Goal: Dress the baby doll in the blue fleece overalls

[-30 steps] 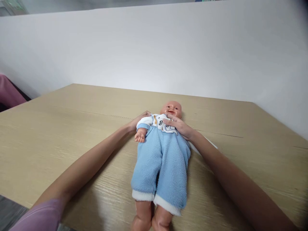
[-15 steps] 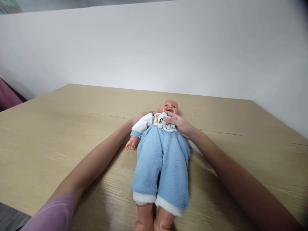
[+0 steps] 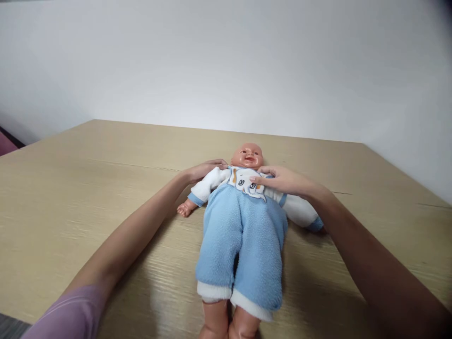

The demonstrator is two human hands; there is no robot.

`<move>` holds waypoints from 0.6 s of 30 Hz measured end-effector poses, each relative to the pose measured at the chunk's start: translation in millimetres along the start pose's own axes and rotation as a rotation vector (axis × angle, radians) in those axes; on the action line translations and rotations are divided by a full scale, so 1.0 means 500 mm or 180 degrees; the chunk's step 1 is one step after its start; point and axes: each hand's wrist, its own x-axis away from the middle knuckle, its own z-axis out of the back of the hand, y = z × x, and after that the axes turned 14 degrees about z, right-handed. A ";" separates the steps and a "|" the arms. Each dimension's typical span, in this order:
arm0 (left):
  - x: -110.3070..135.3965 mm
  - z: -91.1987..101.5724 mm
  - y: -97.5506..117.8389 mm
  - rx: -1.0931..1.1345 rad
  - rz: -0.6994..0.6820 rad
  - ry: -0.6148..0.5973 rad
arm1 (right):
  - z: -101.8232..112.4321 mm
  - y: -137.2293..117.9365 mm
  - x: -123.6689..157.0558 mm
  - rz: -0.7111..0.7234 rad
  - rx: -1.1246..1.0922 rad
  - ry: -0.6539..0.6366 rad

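Observation:
A baby doll (image 3: 248, 155) lies on its back on the table, its head at the far end. It wears blue fleece overalls (image 3: 226, 235) with white cuffs and a white bib (image 3: 243, 179) with an animal's eyes on it, over a white top with blue sleeve ends. My left hand (image 3: 210, 168) lies at the doll's shoulder on the left, fingers stretched out, tips by the neck. My right hand (image 3: 284, 180) is at the other shoulder, thumb on the bib and fingers curled at the overalls' strap; its exact grip is partly hidden.
The wooden table (image 3: 88, 202) has thin seams across it. Behind it stands a plain white wall (image 3: 226, 66). A pink cloth-like thing (image 3: 6, 143) shows at the far left edge.
My right hand has drawn back from the bib toward the right shoulder, uncovering more of the bib and the doll's right-side sleeve. The left hand stays by the shoulder. The view has shifted slightly.

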 end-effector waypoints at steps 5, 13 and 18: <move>0.027 0.039 0.027 -0.0733 0.0296 -0.0032 | -0.042 0.033 0.045 0.0080 0.0512 0.0609; 0.082 0.085 0.059 -0.2165 0.0739 -0.0269 | -0.084 0.140 0.261 0.0425 0.1276 0.1222; 0.111 0.082 0.098 -0.2325 0.0398 0.0315 | -0.090 0.187 0.359 0.0273 0.1032 0.1418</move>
